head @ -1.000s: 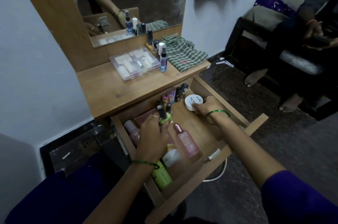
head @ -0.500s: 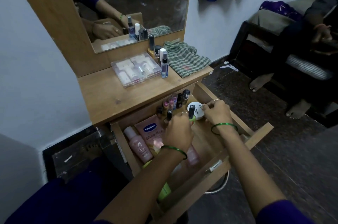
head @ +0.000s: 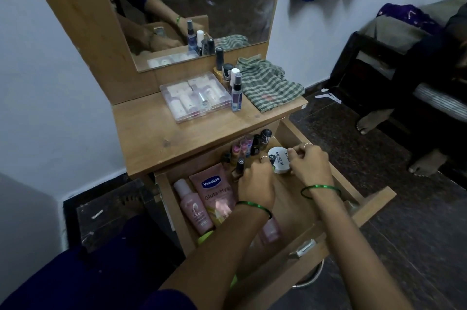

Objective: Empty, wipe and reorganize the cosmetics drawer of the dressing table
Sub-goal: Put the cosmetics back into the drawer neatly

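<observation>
drawer mid-frame, still full | R hand pinches white nail-polish jar (prob. to lift out) | L hand curled on small bottle beside it

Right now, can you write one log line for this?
drawer: open | left hand: holds small bottle | right hand: grips white jar | cloth: on tabletop

Dim indoor light, soft shadows, wide-angle edge distortion.

There is one white round nail polish jar, one pink Vaseline tube, one pink plastic bottle, one clear plastic box, one green checked cloth, two green bangles.
</observation>
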